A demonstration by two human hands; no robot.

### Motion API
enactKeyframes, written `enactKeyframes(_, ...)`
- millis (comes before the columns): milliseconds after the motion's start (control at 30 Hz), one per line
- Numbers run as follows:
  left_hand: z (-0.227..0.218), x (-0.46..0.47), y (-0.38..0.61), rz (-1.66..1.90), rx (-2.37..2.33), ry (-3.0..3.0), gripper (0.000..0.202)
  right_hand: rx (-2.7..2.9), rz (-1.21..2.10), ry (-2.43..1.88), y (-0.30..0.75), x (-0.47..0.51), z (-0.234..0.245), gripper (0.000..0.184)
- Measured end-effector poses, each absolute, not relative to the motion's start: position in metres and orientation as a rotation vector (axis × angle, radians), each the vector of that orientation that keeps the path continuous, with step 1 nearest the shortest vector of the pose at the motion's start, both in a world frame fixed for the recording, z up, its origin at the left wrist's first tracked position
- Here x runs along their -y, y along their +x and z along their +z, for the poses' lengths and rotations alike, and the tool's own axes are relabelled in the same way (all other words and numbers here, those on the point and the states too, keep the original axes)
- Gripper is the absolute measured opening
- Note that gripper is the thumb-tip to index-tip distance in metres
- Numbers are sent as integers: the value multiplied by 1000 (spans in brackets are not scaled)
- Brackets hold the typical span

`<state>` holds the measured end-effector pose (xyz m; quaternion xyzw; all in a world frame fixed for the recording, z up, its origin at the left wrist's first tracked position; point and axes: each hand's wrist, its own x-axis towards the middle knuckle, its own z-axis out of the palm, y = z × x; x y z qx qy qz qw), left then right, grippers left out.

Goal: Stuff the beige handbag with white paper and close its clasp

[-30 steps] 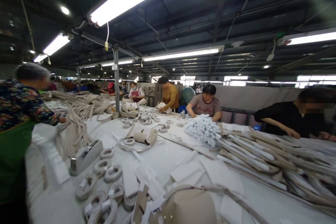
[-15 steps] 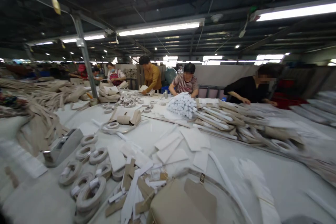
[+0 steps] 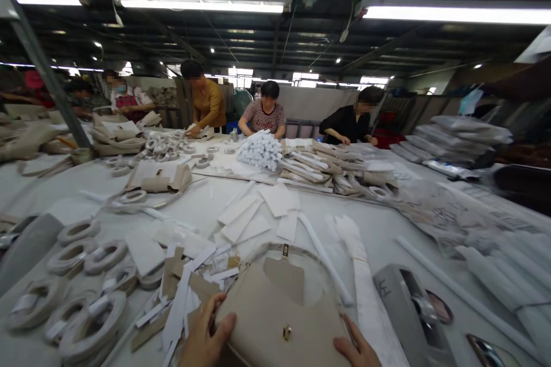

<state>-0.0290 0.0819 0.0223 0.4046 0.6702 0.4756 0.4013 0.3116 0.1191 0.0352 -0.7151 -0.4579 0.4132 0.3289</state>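
A beige handbag (image 3: 262,309) with a gold clasp on its front lies at the near edge of the table, its strap looped behind it. My left hand (image 3: 209,335) grips the bag's left side, thumb on the front and fingers curled round the edge. On the opposite side, my right hand (image 3: 356,345) holds the bag the same way, partly cut off by the bottom of the view. Beige and white scraps (image 3: 185,287) lie close to my left hand. White sheets (image 3: 258,212) are spread behind the bag.
Coiled beige straps (image 3: 92,327) crowd the left. A grey tape dispenser (image 3: 394,292), a phone (image 3: 488,350) and white tubes (image 3: 508,281) lie to the right. Across the table, several co-workers stand or sit behind a bundle of white rolls (image 3: 259,151) and piled beige straps (image 3: 340,163).
The view has swung right and down, bringing the tape dispenser and phone into sight. Both my hands have come into view and now hold the handbag's sides.
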Motion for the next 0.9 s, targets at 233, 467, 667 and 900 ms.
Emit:
enactKeyframes(233,17,-22,-16,1127,-1940,994,59,1294,1248,-1799,312,-124,54,87)
enactKeyframes(467,27,-15,-29,1208,-1992,1186,54,1062,1420,-1763,299,-129,57,72)
enactKeyframes(667,60,-22,-17,1019,-1771,2388,52,1016,1438,-1792,298,-130,58,72)
enactKeyframes(900,64,-50,23,167,-1368,2594,87,1044,1381,-1824,295,-121,46,69)
